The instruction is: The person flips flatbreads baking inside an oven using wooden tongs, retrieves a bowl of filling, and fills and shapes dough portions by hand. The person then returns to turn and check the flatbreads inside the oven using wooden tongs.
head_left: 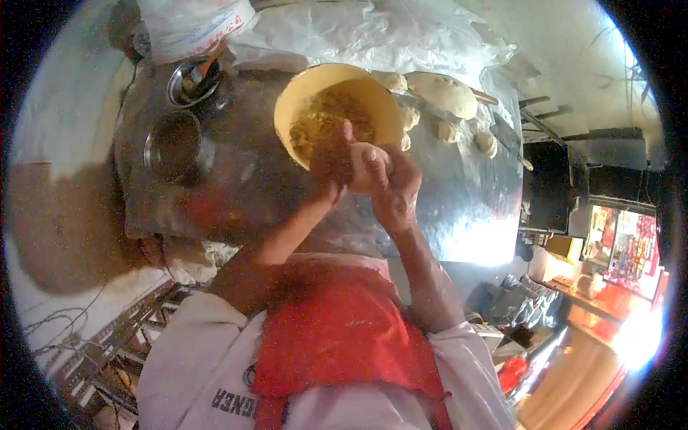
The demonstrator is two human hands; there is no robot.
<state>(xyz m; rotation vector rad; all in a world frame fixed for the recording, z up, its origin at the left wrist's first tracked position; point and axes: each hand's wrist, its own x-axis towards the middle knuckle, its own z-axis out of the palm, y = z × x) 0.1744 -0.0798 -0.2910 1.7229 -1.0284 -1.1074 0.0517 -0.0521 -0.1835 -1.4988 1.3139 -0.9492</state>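
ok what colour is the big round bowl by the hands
Yellow, the big round bowl with brown, crumbly-looking filling inside; the head view shows it best.

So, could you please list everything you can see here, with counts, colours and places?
Table: one, grey, centre
Large bowl: one, yellow, brownish mix inside, table's far half
Metal bowls: two, silvery, table's left
Brush-like tool: one, brown handle, in farther metal bowl
Bag: one, white, far left
Plastic sheeting: clear-whitish, far edge
Large dough: one, cream, far right
Small dough pieces: about five, cream, nearby
Stick: one, brown, by large dough
Background clutter: mixed, uncountable, right
Apron: one, red, worn
Shirt: one, white, worn
Hands: left, right, together, around something pale
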